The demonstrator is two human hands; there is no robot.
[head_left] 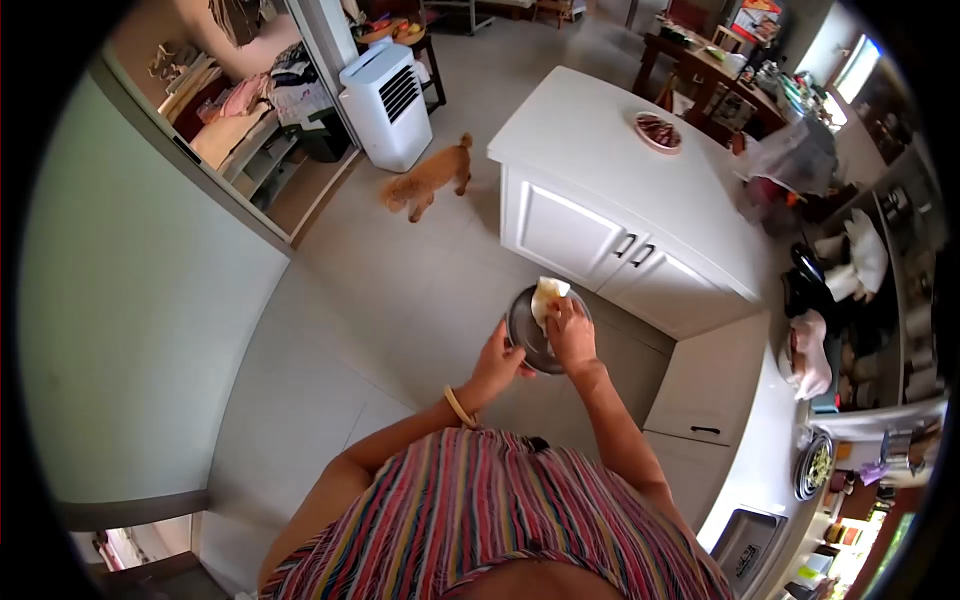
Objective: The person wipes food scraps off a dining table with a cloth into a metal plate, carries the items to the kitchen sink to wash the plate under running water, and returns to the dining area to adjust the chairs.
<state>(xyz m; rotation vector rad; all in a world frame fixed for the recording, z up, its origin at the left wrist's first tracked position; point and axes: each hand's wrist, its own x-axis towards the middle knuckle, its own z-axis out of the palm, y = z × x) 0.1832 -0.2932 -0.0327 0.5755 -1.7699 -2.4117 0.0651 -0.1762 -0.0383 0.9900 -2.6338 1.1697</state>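
In front of my body my left hand (496, 366) grips the lower left rim of a round, dark grey metal dish (521, 322); whether it is a plate or a lid I cannot tell. A cream-white cloth (548, 293) lies against the dish's upper face and sticks out past its far rim. Fingers of my right hand (572, 340) are closed on this cloth and press it to the dish. Part of the dish is hidden under the right hand.
Ahead stands a white counter (585, 120) bearing a plate of dark red food (657, 132). A brown dog (432, 183) is on the floor near a white air cooler (388, 108). To the right are a side counter, a sink (748, 545) and a dish of chopped greens (818, 465).
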